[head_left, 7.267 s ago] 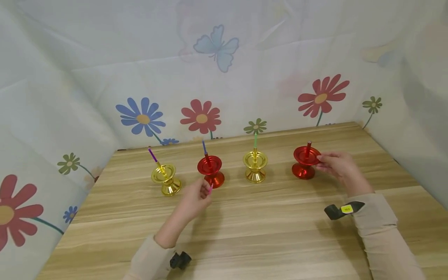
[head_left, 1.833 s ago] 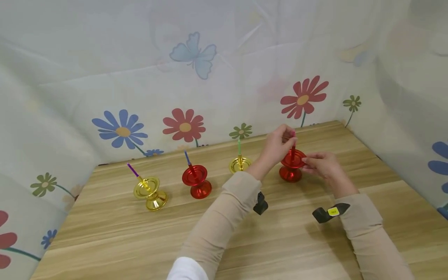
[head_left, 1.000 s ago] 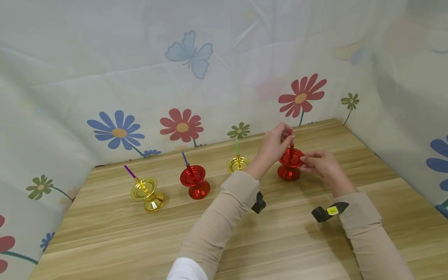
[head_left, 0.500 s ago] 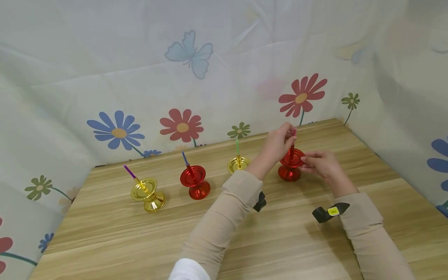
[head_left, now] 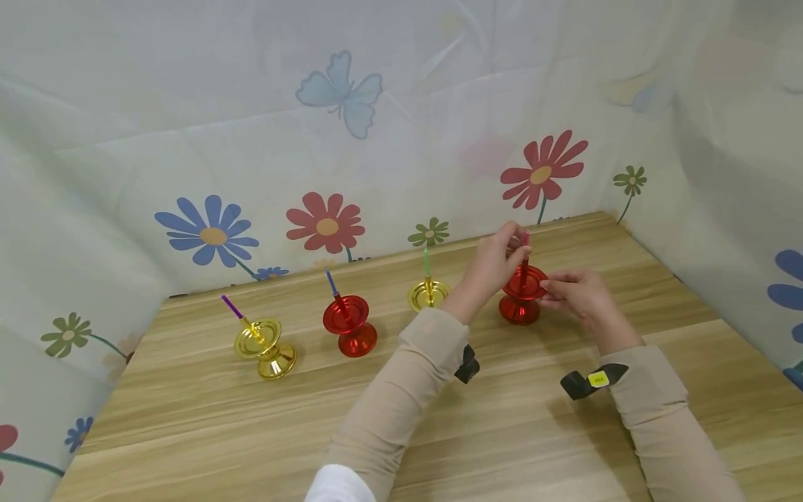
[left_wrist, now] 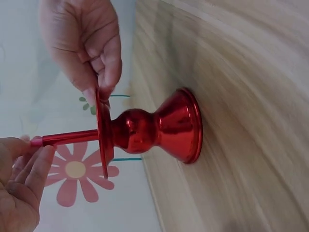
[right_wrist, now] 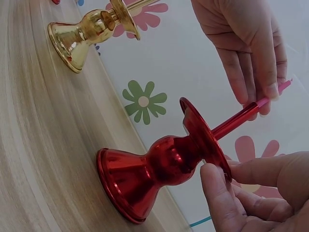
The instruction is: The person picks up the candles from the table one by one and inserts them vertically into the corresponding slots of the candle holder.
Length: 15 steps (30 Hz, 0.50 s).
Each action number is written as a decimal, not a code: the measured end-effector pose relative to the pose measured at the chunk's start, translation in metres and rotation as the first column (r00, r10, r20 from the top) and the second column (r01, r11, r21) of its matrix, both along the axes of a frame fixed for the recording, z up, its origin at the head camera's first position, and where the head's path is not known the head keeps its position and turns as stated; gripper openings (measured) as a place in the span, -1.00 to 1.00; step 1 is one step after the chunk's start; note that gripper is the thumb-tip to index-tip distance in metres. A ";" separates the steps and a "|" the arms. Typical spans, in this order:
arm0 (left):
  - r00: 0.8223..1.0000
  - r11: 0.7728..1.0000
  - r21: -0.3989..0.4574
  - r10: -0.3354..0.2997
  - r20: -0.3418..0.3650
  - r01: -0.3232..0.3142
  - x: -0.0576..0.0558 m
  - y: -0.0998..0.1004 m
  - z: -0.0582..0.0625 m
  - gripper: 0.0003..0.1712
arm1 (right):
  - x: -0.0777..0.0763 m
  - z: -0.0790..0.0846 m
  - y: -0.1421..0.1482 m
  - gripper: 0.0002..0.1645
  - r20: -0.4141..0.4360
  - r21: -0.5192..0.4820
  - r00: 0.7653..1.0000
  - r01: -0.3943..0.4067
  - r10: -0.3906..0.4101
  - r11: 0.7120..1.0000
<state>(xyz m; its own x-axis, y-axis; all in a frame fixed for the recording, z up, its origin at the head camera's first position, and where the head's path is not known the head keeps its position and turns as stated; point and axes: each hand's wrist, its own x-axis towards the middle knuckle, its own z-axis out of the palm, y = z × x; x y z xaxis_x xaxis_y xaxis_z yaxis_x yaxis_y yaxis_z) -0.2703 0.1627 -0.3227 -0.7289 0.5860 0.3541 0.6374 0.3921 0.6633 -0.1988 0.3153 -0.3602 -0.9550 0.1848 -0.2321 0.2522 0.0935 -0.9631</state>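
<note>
My left hand (head_left: 492,266) pinches a thin pink candle (right_wrist: 286,87) between thumb and fingers. The candle's lower end sits in the top of the upright tube on the rightmost red candle holder (head_left: 519,310). That holder stands upright on the table, its shiny dish and flared base plain in the right wrist view. My right hand (head_left: 580,296) grips the dish's rim from the right, thumb on one face and fingers on the other. In the left wrist view, only a short bit of pink candle (left_wrist: 36,142) shows between the left fingers and the tube.
Left along the wooden table (head_left: 251,432) stand a gold holder (head_left: 422,298) with a green candle, partly behind the left forearm, a red holder (head_left: 356,339) with a blue candle, and a gold holder (head_left: 276,362) with a leaning purple candle. A flowered cloth (head_left: 401,167) hangs behind.
Since the earliest frame, my left hand has carried the pink candle from near the other red holder rightward to the rightmost holder's tube. My right hand keeps its grip; lately the left shifts only slightly.
</note>
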 end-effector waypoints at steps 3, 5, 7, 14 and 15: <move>0.999 1.000 0.023 -0.003 0.034 0.002 0.000 -0.001 -0.004 -0.78 | 0.001 0.000 -0.001 -0.44 0.007 -0.001 1.000 -0.003 0.003 1.000; 0.999 0.999 0.038 -0.008 0.049 0.006 0.000 -0.001 -0.006 -0.78 | 0.001 -0.001 -0.001 -0.44 0.006 -0.010 1.000 -0.005 0.005 1.000; 0.999 0.999 0.044 -0.009 0.046 0.007 0.000 -0.001 -0.008 -0.78 | 0.001 -0.002 -0.001 -0.43 0.002 -0.027 1.000 -0.006 0.006 1.000; 0.999 1.000 0.017 -0.001 0.049 0.001 0.002 0.002 -0.008 -0.77 | 0.000 -0.005 0.003 -0.43 0.005 -0.019 1.000 -0.008 0.008 1.000; 0.998 1.000 0.010 -0.004 0.055 0.004 0.002 0.003 -0.008 -0.77 | 0.000 -0.005 0.004 -0.43 0.010 -0.015 1.000 -0.009 0.009 1.000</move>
<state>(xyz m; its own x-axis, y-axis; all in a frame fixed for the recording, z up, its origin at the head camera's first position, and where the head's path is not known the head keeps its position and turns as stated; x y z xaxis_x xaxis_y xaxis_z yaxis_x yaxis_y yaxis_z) -0.2681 0.1655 -0.3302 -0.7451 0.5855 0.3194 0.6015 0.3831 0.7010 -0.1988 0.3190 -0.3655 -0.9541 0.1730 -0.2445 0.2612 0.0814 -0.9618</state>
